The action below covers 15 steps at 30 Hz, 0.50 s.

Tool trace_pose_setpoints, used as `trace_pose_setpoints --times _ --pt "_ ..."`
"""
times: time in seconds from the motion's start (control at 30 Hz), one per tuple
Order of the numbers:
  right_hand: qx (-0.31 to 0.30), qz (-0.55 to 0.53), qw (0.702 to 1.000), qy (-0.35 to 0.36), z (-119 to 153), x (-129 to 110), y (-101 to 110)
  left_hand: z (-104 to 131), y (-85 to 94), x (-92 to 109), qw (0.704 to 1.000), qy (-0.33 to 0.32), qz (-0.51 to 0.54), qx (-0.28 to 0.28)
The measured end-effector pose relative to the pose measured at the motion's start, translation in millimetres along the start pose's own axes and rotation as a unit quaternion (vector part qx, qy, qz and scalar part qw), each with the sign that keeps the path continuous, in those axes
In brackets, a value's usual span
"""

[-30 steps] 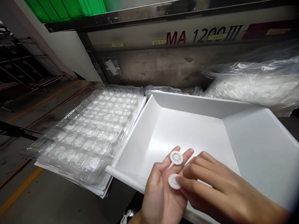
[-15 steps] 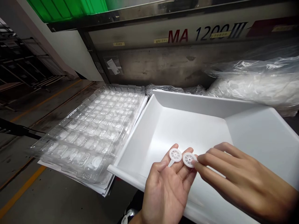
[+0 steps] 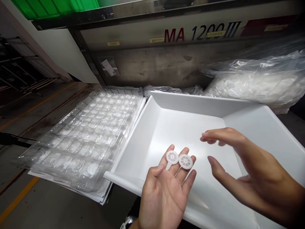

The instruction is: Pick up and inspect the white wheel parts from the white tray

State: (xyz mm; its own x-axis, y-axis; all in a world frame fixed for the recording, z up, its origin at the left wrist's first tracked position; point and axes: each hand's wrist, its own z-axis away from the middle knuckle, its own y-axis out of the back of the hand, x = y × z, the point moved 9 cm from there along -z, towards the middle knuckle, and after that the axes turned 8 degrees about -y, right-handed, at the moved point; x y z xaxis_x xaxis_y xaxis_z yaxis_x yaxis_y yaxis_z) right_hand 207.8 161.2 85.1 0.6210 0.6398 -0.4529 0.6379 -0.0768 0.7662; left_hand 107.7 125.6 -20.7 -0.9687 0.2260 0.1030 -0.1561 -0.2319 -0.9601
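Two small white plastic discs with spoked centres lie side by side on the fingers of my left hand, which is turned palm up. The left disc has a short stem pointing toward my palm. Beside it, the right disc rests across the other fingers; any stem on it is out of sight. My right hand hovers to the right over the grey-white bin, thumb and fingers apart, with nothing between them.
Left of the bin, a clear plastic tray with rows of pockets holding white parts lies on paper sheets. A clear bag of white pieces sits behind the bin. The machine's panel rises at the back, below a green crate.
My right hand has let go of the right disc and drawn back, its thumb and fingers spreading. Both discs stay on my left hand. The view has shifted slightly to the right.
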Motion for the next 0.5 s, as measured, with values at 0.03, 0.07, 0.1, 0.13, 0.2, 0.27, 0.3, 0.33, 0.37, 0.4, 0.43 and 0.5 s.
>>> trace_pose_setpoints --times 0.03,0.07,0.1,0.13,0.2,0.27,0.3,0.33,0.37,0.4,0.43,0.5 --pt "-0.004 -0.006 1.0 -0.013 0 3 -2 1 -0.2 0 1.0 0.0 0.002 0.006" --pt "-0.014 -0.009 1.0 -0.027 1 5 -4 1 -0.6 1 1.0 -0.001 0.005 0.011" --pt "-0.025 -0.01 0.999 -0.039 2 8 -8 2 -0.9 1 1.0 -0.002 0.007 0.014" --pt "-0.037 -0.01 0.998 -0.055 2 11 -11 2 -1.3 1 1.0 -0.004 0.01 0.014" --pt "-0.064 -0.011 0.994 -0.09 4 19 -17 2 -1.4 1 1.0 -0.005 0.014 0.013" --pt "-0.102 -0.019 0.983 -0.151 9 30 -24 2 -1.2 0 1.0 -0.006 0.017 0.008" --pt "-0.119 -0.027 0.976 -0.182 12 36 -28 2 -1.1 0 1.0 -0.005 0.018 0.004" --pt "-0.139 -0.034 0.967 -0.213 16 41 -31 2 -1.0 0 1.0 -0.004 0.018 0.001" --pt "-0.151 -0.043 0.959 -0.236 19 45 -34 2 -1.1 -1 1.0 -0.002 0.018 -0.003" --pt "-0.155 -0.051 0.954 -0.25 21 47 -35 3 -1.3 -1 1.0 -0.001 0.018 -0.007" --pt "-0.151 -0.059 0.953 -0.254 23 47 -36 3 -1.7 -1 1.0 0.0 0.018 -0.011" --pt "-0.131 -0.067 0.956 -0.253 22 46 -35 3 -3.0 -1 1.0 0.001 0.019 -0.019"
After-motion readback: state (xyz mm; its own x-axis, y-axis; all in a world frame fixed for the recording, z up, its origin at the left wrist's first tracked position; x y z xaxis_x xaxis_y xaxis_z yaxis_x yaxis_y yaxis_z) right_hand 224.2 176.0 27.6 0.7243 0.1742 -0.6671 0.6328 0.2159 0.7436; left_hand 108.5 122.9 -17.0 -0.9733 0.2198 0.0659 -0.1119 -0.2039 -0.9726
